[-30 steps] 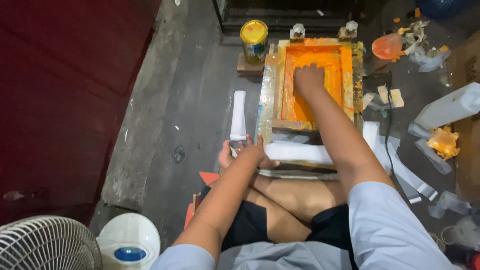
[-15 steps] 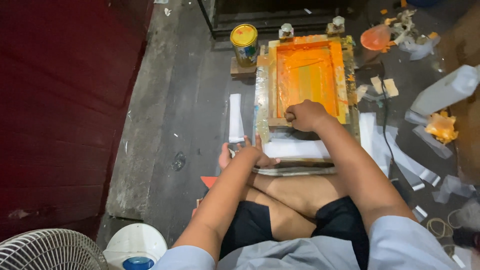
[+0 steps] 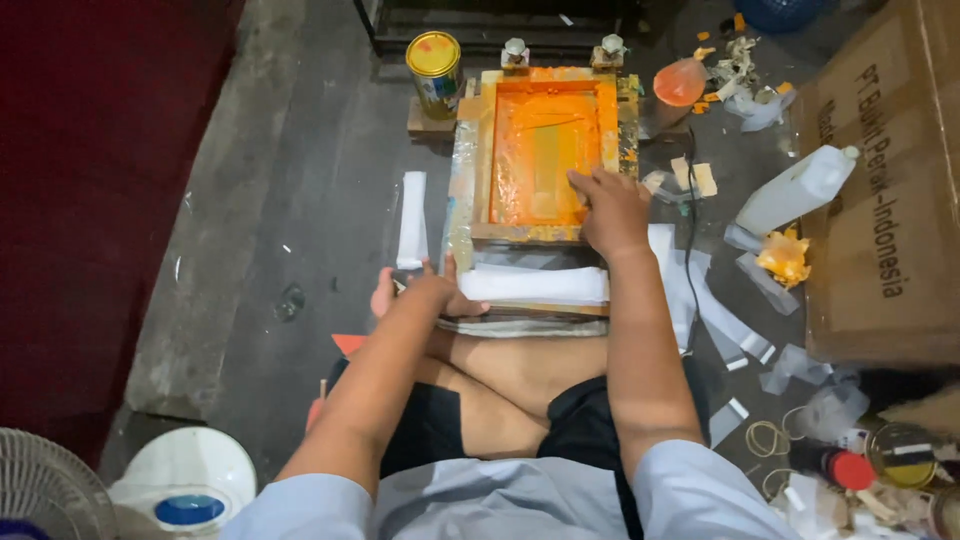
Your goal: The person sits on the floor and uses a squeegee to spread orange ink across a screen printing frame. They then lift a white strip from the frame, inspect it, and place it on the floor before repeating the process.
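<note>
Nearest the camera I see a grey shirt and crossed bare legs, with a white fan (image 3: 45, 495) cut off at the bottom left corner and a clutter of jars and rubber bands at the bottom right, too jumbled for me to sort out. My left hand (image 3: 435, 292) lies curled at the left end of a stack of white strips (image 3: 535, 285) that rests on the near edge of the board, just short of the frame; the fingers press down on the stack's end, but the wrist hides whether they pinch anything. My right hand (image 3: 612, 208) sits at the near right corner of the wooden printing frame (image 3: 545, 150), closed like a fist; whatever it grips is covered by the knuckles, so I cannot tell what it holds. The frame's screen is coated in orange ink. A single white strip (image 3: 412, 220) lies on the floor left of the frame. Beyond, a yellow-lidded tin (image 3: 434, 68) stands at the frame's far left corner, and a cardboard box (image 3: 885, 190) is cut off at the right.
</note>
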